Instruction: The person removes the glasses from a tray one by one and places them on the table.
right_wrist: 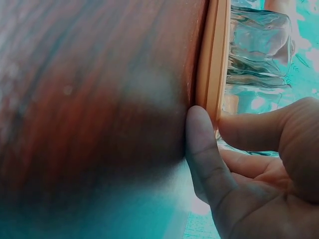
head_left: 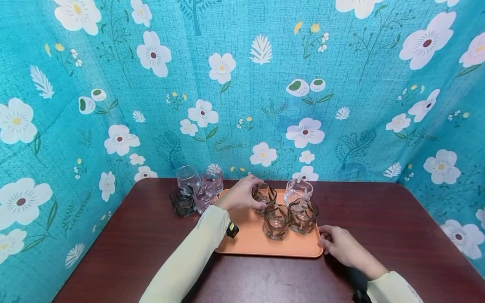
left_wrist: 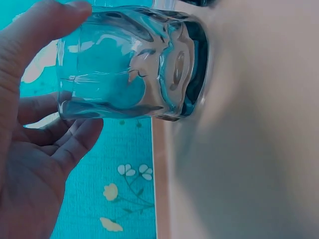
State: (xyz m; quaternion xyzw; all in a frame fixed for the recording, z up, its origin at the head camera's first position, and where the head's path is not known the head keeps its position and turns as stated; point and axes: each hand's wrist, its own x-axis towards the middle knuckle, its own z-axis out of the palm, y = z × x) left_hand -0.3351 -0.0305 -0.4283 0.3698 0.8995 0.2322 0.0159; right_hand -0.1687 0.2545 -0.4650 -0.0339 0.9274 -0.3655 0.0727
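My left hand (head_left: 242, 194) grips a brown-tinted drinking glass (head_left: 265, 194) at its sides, toward the back left of an orange tray (head_left: 242, 244). In the left wrist view the held glass (left_wrist: 114, 64) has its base right at the tray surface. Two more brown glasses, a front one (head_left: 276, 225) and a right one (head_left: 303, 216), stand close together on the tray. Behind them is a clear glass (head_left: 298, 191). My right hand (head_left: 339, 243) pinches the tray's right edge between thumb and fingers, as the tray rim (right_wrist: 212, 64) in the right wrist view shows.
Left of the tray, a group of glasses stands on the dark red table (head_left: 151, 252): a dark glass (head_left: 183, 202), a tall clear glass (head_left: 187, 173) and pinkish glasses (head_left: 213, 181). A teal flowered cloth (head_left: 242, 92) hangs behind the table and along both sides.
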